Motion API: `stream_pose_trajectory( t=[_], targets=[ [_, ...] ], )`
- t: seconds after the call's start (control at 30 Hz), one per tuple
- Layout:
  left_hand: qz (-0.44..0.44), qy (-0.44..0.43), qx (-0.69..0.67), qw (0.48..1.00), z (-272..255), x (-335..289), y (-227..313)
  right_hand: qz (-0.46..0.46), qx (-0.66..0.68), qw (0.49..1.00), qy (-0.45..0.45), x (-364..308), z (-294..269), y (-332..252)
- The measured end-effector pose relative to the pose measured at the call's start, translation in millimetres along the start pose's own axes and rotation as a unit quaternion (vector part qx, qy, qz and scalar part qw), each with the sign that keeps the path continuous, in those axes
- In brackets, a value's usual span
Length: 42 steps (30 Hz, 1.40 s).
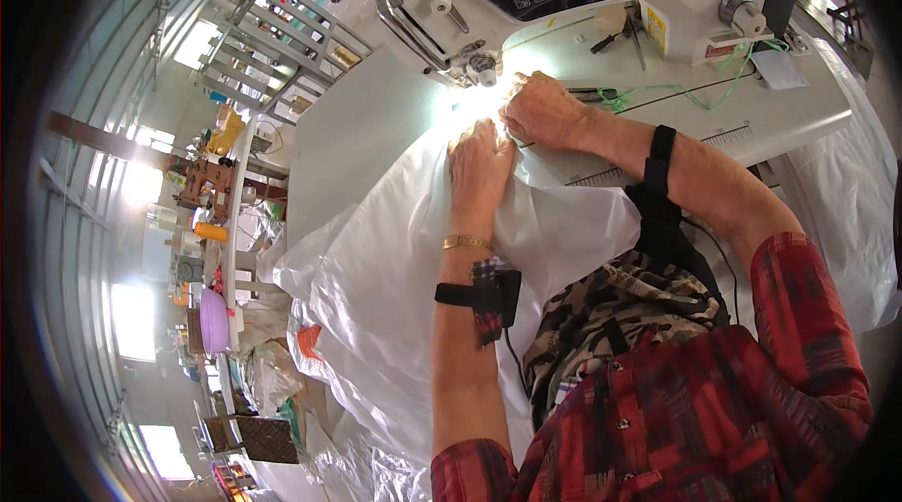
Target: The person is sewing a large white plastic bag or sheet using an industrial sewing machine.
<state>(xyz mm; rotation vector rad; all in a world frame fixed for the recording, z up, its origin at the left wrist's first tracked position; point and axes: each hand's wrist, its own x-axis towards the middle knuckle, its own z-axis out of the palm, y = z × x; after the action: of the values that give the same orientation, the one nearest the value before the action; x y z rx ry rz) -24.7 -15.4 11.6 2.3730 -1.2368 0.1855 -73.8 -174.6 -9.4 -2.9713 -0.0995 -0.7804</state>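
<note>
Under the lit head of a sewing machine (pixel 573 4), my two hands are close together on a thin white plastic sheet (pixel 385 230). My left hand (pixel 481 164) has its fingers bent closed on the sheet just in front of the needle area. Right beside it, my right hand (pixel 545 112) is closed in a pinch at the sheet's edge. Strong glare from the lamp hides the needle and most of my fingertips. From the machine table, the sheet drapes over my lap and hangs down to the left.
On the machine bed (pixel 366 108), green thread (pixel 695 100) trails at the right, with dark tweezers (pixel 592 94) near my right hand. A small screwdriver (pixel 606 42) lies behind. More clear sheeting (pixel 846 220) hangs at the right. A cluttered bench with a purple basin (pixel 214 321) stands left.
</note>
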Motion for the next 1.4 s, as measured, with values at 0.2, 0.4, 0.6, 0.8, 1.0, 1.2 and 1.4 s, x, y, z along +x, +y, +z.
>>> stream_pose_trajectory(
  t=[0.2, 0.4, 0.6, 0.8, 1.0, 1.2, 1.4],
  targets=[
    [0.001, -0.004, -0.004, 1.000, -0.2, -6.4, 4.3, -0.015, 0.031, 0.999, 0.008, -1.0, -4.9, 8.8],
    [-0.012, 0.003, -0.002, 1.000, 4.0, -16.9, 13.8, -0.033, 0.053, 0.995, 0.079, -8.4, -13.8, 2.0],
    [0.005, 0.023, 0.002, 1.000, 5.5, -16.2, 10.3, -0.061, 0.053, 0.995, 0.059, -8.0, -9.9, 7.1],
    [0.013, 0.019, 0.011, 1.000, 4.7, -12.9, 12.2, -0.060, 0.049, 0.996, 0.042, -7.1, -8.7, 11.8],
    [0.005, 0.008, 0.003, 1.000, 2.7, -13.9, 11.6, -0.056, 0.033, 0.998, 0.003, -9.5, -6.4, 8.8],
    [-0.009, 0.016, -0.007, 1.000, 1.8, -15.7, 13.3, -0.047, 0.024, 0.998, 0.030, -11.8, -5.1, 5.9],
    [0.007, 0.009, -0.017, 1.000, 2.1, -8.1, 9.5, -0.064, 0.012, 0.997, 0.051, -8.4, 2.6, 12.1]
  ],
)
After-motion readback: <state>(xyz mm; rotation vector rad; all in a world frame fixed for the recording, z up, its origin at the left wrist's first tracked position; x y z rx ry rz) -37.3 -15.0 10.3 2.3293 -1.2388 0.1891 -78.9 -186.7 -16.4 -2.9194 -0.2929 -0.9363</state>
